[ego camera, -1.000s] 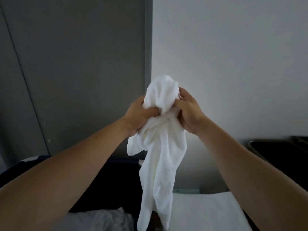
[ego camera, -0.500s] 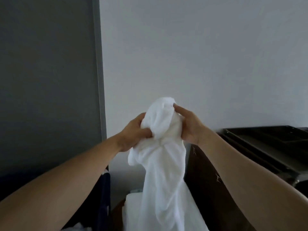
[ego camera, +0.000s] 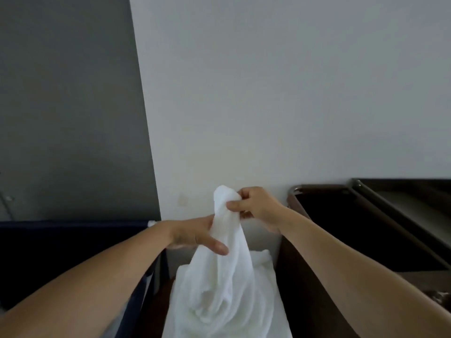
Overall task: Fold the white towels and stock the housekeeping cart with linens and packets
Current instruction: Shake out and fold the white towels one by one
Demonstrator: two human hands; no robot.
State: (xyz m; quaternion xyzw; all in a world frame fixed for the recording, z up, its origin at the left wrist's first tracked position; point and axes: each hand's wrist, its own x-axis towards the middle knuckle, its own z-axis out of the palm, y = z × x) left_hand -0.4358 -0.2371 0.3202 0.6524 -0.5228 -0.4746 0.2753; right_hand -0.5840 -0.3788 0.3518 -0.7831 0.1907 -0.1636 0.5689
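A crumpled white towel (ego camera: pixel 224 276) hangs in front of me, its lower part bunched on a white surface (ego camera: pixel 273 320) below. My right hand (ego camera: pixel 256 206) pinches the towel's top end between thumb and fingers. My left hand (ego camera: pixel 195 234) is lower on the towel's left side, thumb stretched across the cloth, its fingers hidden behind the fabric. The dark brown housekeeping cart (ego camera: pixel 380 230) stands to the right, its top tray in shadow.
A dark navy fabric bin (ego camera: pixel 73 252) stands at the left. Behind it is a grey panel (ego camera: pixel 68 106), and a white wall (ego camera: pixel 292 93) fills the middle and right. The towel hangs in the narrow gap between bin and cart.
Both hands and the towel have come down. The left hand has let go of the bunched top and slid lower along the cloth. More of the cart shows at the right.
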